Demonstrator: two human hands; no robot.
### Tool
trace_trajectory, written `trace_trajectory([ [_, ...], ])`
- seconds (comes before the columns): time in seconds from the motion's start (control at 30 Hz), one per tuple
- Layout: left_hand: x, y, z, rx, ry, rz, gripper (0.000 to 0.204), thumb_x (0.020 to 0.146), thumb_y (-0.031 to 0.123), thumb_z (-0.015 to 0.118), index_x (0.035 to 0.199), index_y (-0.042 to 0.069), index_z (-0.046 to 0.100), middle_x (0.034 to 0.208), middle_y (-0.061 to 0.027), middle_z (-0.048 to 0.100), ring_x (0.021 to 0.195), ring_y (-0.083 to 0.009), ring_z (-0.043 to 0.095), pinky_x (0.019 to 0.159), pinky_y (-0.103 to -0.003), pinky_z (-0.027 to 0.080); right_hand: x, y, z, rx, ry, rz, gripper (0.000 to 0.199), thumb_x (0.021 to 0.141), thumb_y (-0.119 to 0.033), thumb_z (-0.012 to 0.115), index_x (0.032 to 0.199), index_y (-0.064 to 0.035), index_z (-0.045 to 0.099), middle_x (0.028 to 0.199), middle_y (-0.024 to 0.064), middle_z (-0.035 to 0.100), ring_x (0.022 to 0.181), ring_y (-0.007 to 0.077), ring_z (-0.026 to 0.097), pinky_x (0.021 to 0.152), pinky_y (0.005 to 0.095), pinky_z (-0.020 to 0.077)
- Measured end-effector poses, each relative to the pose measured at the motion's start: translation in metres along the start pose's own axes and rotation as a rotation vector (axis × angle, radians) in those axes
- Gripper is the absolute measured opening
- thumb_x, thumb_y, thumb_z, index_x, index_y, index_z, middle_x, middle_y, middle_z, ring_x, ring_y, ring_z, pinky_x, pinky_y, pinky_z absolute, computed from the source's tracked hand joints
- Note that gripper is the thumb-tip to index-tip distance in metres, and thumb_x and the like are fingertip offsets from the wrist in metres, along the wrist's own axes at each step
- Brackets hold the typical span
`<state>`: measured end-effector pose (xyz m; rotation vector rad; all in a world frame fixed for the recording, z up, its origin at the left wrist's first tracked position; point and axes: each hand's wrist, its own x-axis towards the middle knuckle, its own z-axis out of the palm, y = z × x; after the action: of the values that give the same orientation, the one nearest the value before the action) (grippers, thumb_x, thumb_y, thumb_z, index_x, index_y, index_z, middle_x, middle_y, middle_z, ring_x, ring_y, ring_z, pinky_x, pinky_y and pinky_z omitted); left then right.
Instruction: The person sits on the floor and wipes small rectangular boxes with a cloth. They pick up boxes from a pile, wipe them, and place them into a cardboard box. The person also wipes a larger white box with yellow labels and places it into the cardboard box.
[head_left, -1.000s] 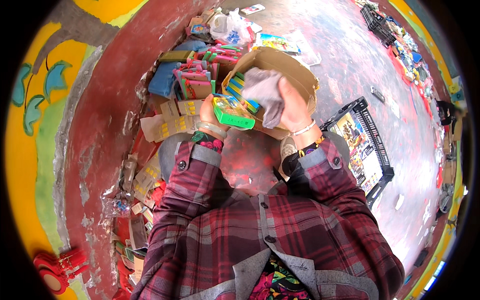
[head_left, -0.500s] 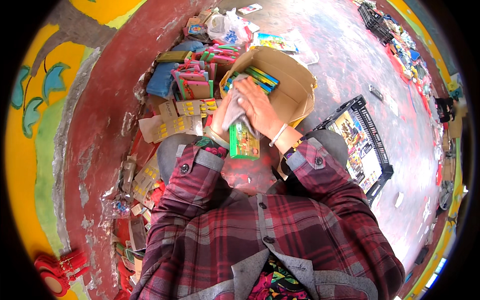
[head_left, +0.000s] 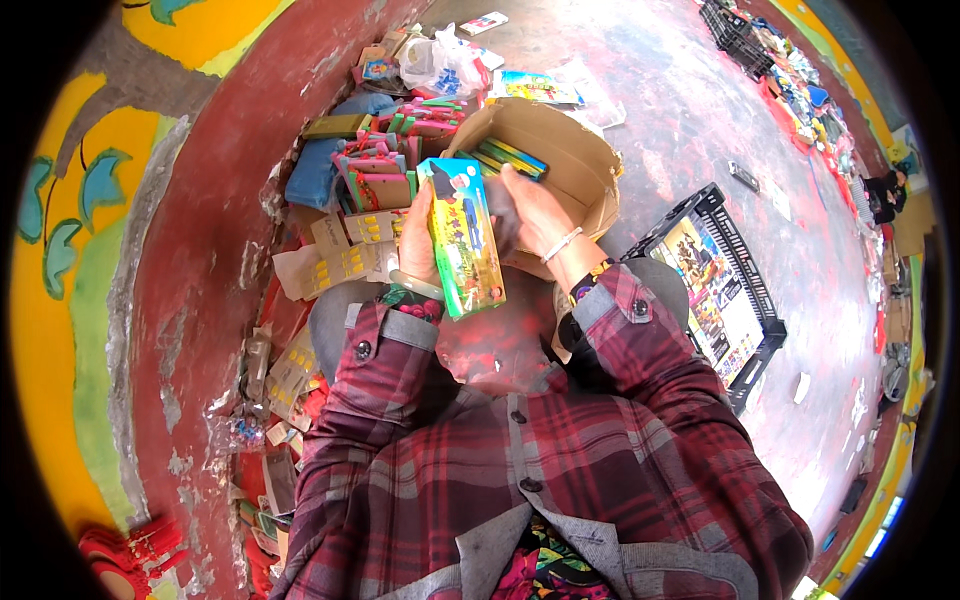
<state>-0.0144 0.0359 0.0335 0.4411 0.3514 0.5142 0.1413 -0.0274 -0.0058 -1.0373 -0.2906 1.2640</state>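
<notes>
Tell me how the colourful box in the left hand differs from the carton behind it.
The printed box is brightly coloured; the cardboard carton is mostly plain brown. The box is narrow; the carton is wider. The box is gripped in the left hand; the carton gapes open, slim colourful packs inside. Both are boxes.

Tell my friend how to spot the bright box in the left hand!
Find the big open carton, top middle of the picture. At its lower left, the left hand grips the long box. Unlike the yellow-and-blue stack inside the carton, it shows a wide picture face, blue on top, yellow below, with a green left edge.
</notes>
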Motion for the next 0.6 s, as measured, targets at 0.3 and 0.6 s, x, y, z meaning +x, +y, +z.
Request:
trace_trajectory([
  [0.3,0.009,0.001,-0.009,-0.093,0.096,0.152,0.043,0.095,0.040,0.033,0.114,0.006,0.051,0.105,-0.0100,0.061,0.093,-0.0251,0.061,0.085,-0.038,0.048,-0.025,-0.009,0.023,-0.992,0.206,-0.590,0.043,0.091,-0.037,0.053,0.112,0.0004,0.055,0.103,0.0103,0.062,0.096,0.0156,0.055,0.084,0.0288,0.0437],
  [0.6,0.007,0.010,-0.004,-0.072,0.154,0.252,0.047,0.097,0.044,0.030,0.114,0.007,0.052,0.106,-0.0102,0.061,0.093,-0.0258,0.061,0.085,-0.039,0.048,-0.046,-0.020,0.030,-0.058,-0.306,0.104,0.038,0.092,-0.030,0.053,0.111,0.0033,0.056,0.104,0.0065,0.062,0.093,0.0129,0.057,0.083,0.0282,0.0445],
])
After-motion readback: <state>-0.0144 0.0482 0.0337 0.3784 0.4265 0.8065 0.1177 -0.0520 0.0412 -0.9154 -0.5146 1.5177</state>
